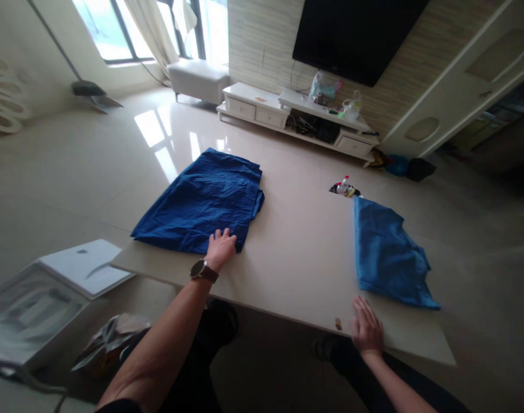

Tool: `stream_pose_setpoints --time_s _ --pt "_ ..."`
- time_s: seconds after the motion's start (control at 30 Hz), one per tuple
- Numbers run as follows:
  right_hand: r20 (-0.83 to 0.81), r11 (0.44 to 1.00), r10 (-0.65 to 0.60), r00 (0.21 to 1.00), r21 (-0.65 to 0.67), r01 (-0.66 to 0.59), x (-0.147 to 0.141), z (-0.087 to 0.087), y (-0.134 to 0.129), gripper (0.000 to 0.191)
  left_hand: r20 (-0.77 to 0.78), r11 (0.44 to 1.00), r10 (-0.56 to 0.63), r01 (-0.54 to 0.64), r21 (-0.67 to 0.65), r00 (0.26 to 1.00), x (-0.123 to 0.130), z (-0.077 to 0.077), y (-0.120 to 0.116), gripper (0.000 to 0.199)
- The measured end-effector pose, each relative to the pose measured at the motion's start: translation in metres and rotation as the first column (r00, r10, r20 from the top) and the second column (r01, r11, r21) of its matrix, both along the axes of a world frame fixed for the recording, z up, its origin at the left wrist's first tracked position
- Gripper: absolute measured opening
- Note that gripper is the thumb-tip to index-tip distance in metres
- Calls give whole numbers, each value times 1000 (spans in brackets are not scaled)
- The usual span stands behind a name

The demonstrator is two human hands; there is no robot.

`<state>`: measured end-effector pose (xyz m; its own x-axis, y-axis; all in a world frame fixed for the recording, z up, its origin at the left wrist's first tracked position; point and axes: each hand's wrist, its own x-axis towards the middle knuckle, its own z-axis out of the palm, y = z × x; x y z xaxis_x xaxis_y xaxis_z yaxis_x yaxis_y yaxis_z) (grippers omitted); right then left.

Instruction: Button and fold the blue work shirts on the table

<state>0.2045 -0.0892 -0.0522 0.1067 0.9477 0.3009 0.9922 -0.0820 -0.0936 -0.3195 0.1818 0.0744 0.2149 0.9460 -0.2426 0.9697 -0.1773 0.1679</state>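
While the left hand (220, 249) rests open on the near edge of a folded dark-blue cloth (197, 203), nothing is gripped.
Its fingers are spread, which suits flat pressing over dragging; the right hand (367, 327) lies released on the pale table (300, 264), just beside a lighter blue cloth (388, 258) laid out to the right.

One left hand (220, 249) and one right hand (367, 328) are resting on one table (300, 269). One dark blue cloth (197, 203) and one light blue cloth (386, 255) are lying on it.

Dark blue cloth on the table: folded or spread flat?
Folded: the cloth lies in stacked layers with doubled edges, the left hand at its near edge.
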Motion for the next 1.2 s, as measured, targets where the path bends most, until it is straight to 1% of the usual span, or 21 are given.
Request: stream_pose_setpoints --time_s 0.1,0.23,0.4,0.5,0.6,0.63,0.67,0.7,0.73,0.77,0.8,0.83,0.87,0.9,0.93,1.0,1.03,1.07,1.1,1.13,1.2 --pt "-38 998 -36 999 -52 34 -14 13 1 60 4 999 -37 37 -25 999 -1 -2 7 30" --pt "-77 991 -75 994 -113 66 -22 23 2 61 39 995 -77 79 -54 996 -6 -10 15 30" --pt "-132 989 -94 987 -129 77 -28 29 1 62 120 998 -50 52 -18 992 -11 -17 21 23" --pt "-141 987 -95 985 -139 76 -30 32 2 61 172 998 62 -64 6 983 -9 -10 25 13" --pt "-122 985 -107 987 -145 89 -31 33 2 62 247 958 260 -281 56 934 -3 8 24 15" --pt "-113 986 -108 988 -142 92 -30 32 1 63 298 921 336 -378 95 894 -2 15 22 19" --pt "-104 986 -106 989 -137 91 -30 32 1 63 372 860 405 -486 155 835 -1 22 20 24" --pt "-96 988 -101 990 -130 88 -28 30 0 63 466 772 449 -594 228 762 0 30 17 27" --pt "-89 989 -94 992 -124 83 -27 29 0 64 570 660 455 -689 301 685 0 37 13 29" --pt "-82 990 -86 993 -119 76 -25 27 -1 63 667 544 419 -759 358 616 2 43 10 30" --pt "-73 991 -79 994 -116 70 -23 25 -2 63 740 451 365 -803 390 565 4 48 7 29" --pt "-63 992 -73 995 -111 65 -20 23 -2 62 780 412 316 -818 401 541 6 52 4 28" --pt "-50 993 -68 996 -105 62 -19 20 -2 62 787 436 284 -805 402 547 10 54 3 28" --pt "-36 993 -64 997 -98 61 -17 19 -3 61 767 509 278 -766 393 578 14 55 2 28" --pt "-21 994 -63 998 -92 61 -15 17 -3 61 717 615 288 -697 368 634 18 54 2 28" --pt "7 995 -60 998 -81 60 -13 15 -4 60 549 845 280 -474 249 788 26 48 4 29" --pt "18 995 -59 998 -75 60 -12 14 -4 60 458 919 250 -358 167 853 28 43 6 29" --pt "26 996 -57 998 -70 59 -11 14 -4 60 382 959 214 -267 90 899 30 38 7 29" --pt "32 996 -53 998 -63 55 -10 13 -4 60 328 978 184 -206 34 927 31 33 8 30" --pt "36 997 -47 998 -55 49 -9 12 -4 60 297 984 167 -176 2 940 31 29 9 31" --pt "39 999 -27 999 -41 28 -7 9 -4 61 293 979 196 -203 -5 936 29 23 11 32"
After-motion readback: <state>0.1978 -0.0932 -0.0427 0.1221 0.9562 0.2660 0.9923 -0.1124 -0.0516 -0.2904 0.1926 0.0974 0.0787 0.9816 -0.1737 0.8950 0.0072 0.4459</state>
